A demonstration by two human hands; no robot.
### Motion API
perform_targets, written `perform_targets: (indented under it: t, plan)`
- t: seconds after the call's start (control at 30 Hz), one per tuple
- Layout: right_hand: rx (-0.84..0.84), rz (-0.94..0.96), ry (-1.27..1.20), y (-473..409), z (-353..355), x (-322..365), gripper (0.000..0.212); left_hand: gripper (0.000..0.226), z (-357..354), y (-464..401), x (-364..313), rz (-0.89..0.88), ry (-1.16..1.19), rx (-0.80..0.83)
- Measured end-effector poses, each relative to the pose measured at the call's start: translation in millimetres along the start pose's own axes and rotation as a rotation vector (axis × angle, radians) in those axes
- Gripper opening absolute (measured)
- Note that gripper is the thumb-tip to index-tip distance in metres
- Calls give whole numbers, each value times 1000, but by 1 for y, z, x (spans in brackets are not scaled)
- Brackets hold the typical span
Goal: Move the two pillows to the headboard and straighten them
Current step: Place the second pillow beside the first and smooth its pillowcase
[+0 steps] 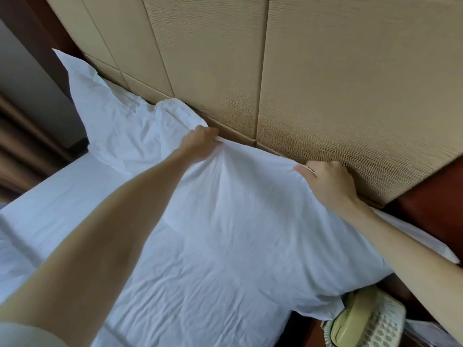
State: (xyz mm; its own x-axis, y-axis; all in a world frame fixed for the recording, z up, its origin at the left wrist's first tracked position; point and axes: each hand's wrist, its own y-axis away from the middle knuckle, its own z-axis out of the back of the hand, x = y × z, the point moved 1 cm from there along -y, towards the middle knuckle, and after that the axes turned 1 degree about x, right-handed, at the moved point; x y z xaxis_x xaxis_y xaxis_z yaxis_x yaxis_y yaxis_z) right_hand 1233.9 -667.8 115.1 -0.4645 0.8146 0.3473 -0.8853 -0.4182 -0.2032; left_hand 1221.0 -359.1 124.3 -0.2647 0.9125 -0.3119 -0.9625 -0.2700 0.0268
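Observation:
A large white pillow (238,221) lies on the bed, its far edge against the beige padded headboard (325,83). My left hand (200,142) pinches that far edge at its left end. My right hand (328,184) grips the same edge further right, close to the headboard. A second white pillow (105,113) rests further left along the headboard, crumpled, one corner sticking up. The two pillows touch or overlap near my left hand.
The white bed sheet (62,196) stretches out to the left. A beige telephone (368,321) sits on a dark wooden nightstand at the lower right, beside the bed. Brown curtains (22,146) hang at the far left.

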Motion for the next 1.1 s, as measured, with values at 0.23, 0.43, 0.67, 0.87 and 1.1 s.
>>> perform_targets:
  t: [0.23,0.43,0.67,0.87,1.1]
  plan:
    - [-236,385,277,22,-12,10,18,33,-22,17,-1,26,361,-127]
    - [-76,463,459,32,-35,15,18,43,-51,38,2,-234,-323,83]
    - [186,239,558,27,-46,7,14,51,-52,26,10,-53,-373,308]
    - [214,187,272,15,-44,6,19,41,-29,35,16,-4,-123,136]
    - [231,123,-115,12,-43,56,13,29,-13,95,43,203,239,66]
